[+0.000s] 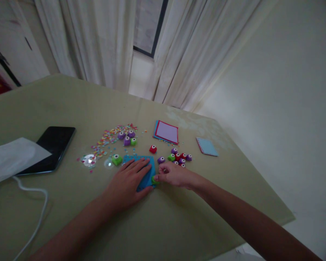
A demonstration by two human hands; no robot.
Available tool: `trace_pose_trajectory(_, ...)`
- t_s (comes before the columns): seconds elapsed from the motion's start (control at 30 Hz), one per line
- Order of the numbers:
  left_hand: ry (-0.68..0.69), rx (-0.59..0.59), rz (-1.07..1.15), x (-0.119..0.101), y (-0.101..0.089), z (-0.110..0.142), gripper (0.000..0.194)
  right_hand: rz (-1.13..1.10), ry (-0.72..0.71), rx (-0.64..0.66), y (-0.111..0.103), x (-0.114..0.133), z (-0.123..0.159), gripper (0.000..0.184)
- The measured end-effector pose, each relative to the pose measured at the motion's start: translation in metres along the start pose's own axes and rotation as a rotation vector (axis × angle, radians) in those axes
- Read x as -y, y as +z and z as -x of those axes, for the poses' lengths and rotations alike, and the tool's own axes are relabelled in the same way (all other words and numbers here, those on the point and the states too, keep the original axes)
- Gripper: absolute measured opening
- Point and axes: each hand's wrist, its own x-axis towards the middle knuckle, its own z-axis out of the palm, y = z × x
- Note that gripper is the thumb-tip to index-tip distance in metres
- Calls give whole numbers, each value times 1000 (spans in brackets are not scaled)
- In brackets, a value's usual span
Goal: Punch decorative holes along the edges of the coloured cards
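My left hand (128, 180) lies flat with fingers stretched out on a blue foam sheet (146, 165) on the table (78, 108). My right hand (171, 174) is closed in a pinch on a small green punch (154, 179) at the sheet's right edge. A purple punch (161, 160) and a red punch (153, 149) stand just beyond the sheet. A cluster of several small punches (180, 157) sits right of them.
A stack of coloured sheets (166, 132) and a light blue sheet (207, 146) lie at the back right. Scattered confetti (111, 137), more punches (127, 137) and another green punch (116, 159) lie left of the sheet. A black tablet (53, 146), white paper (11, 157) and a cable (39, 214) are at the left.
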Motion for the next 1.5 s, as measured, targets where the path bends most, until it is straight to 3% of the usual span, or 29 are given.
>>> trace_pose_trajectory(0.63,16,38,-6,1,-4,-2,66,156,51,12,-4,6,0,37)
trace_pose_trajectory(0.8,7,33,-20,1,-4,-2,66,107,-28,-105,-1,-3,10,38)
trace_pose_trajectory(1.03,6,16,-18,1,-3,-2,65,204,-89,-390,-18,-14,26,27)
trace_pose_trajectory(1.17,12,11,-15,-1,-4,-2,64,239,-168,-488,-18,4,24,18)
trace_pose_trajectory(1.3,25,13,-15,-3,-6,-2,61,277,-302,-500,-8,34,2,5)
trace_pose_trajectory(1.5,34,25,-12,-6,-12,-3,63,479,-530,-523,-2,77,-60,30)
